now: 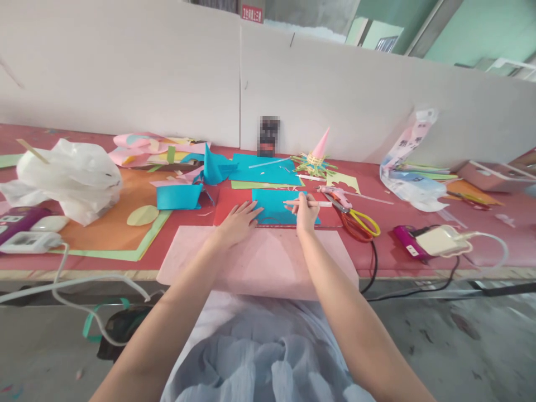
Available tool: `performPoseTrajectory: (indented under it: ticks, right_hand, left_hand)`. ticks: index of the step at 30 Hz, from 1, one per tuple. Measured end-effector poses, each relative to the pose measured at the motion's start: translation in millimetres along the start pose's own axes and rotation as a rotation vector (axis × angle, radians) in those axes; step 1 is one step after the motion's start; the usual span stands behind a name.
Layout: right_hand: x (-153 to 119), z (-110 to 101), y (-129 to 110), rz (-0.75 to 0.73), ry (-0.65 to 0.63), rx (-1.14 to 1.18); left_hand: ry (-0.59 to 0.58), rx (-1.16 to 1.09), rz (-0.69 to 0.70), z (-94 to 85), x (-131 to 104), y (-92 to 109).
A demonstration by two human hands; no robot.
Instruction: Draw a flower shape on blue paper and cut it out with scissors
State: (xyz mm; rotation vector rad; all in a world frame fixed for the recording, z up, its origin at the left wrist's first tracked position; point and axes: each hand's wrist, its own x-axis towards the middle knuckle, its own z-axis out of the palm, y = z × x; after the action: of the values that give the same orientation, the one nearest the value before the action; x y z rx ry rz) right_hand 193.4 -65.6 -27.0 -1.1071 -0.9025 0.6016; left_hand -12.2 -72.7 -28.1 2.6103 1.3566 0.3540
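A blue sheet of paper [276, 198] lies over a red sheet [226, 206] in front of me, with a faint curved line near its lower edge. My left hand [240, 222] rests flat with spread fingers on the red sheet, fingertips at the blue sheet's left edge. Over the right part of the blue sheet, my right hand [307, 212] grips a pale pen [322, 204], its tip pointing left. Just right of this hand are scissors [360, 222] with red and yellow handles and a pink glue gun [337, 195].
A pink board [259, 257] lies at the table's front edge. Folded blue paper pieces [179, 196] and a pink paper cone [321, 146] stand farther back. Plastic bags [71, 173], a purple power strip [412, 243] with a charger, and cables surround the work area.
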Motion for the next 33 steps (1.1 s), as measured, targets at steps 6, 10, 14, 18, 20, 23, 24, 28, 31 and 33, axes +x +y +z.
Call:
performPoseTrajectory:
  ticks: [6,10,14,18,20,23,24,28,31,33]
  right_hand:
    - [-8.0,1.8,-10.4,-0.068,-0.084,0.082]
    - [-8.4,2.9,-8.7,0.0,-0.125,0.066]
    - [-8.6,4.2,-10.1,0.03,-0.178,0.055]
    - [-10.6,5.7,-13.6,0.044,-0.216,0.033]
    - [-12.1,6.8,-13.6,0.054,-0.274,0.034]
    - [-14.4,8.6,-10.7,0.069,-0.406,0.009]
    - [-15.0,9.1,-9.3,0.067,-0.439,-0.016]
    - [-15.8,10.3,-5.6,0.033,-0.444,-0.14]
    - [-15.9,10.8,-5.7,0.032,-0.407,-0.197]
    - [-16.2,11.0,-6.4,0.045,-0.405,-0.214]
  left_hand:
    - [-0.003,0.051,-0.021,-5.2,-3.1,4.7]
    - [0.003,0.035,-0.039,-8.9,-4.2,6.7]
    - [0.013,0.019,-0.036,-7.4,-4.1,4.7]
    - [0.003,0.011,-0.037,-4.0,-2.7,1.2]
    - [-0.006,0.007,-0.035,-2.6,-1.9,-0.1]
    - [-0.009,-0.001,-0.027,-1.8,-1.3,-0.8]
    - [-0.009,-0.004,-0.029,-1.8,-1.3,-0.7]
    - [0.0,-0.014,-0.052,-2.0,-1.9,0.0]
    - [0.027,-0.005,-0.073,-0.3,-1.6,-1.2]
    - [0.039,0.007,-0.086,1.4,-1.0,-3.0]
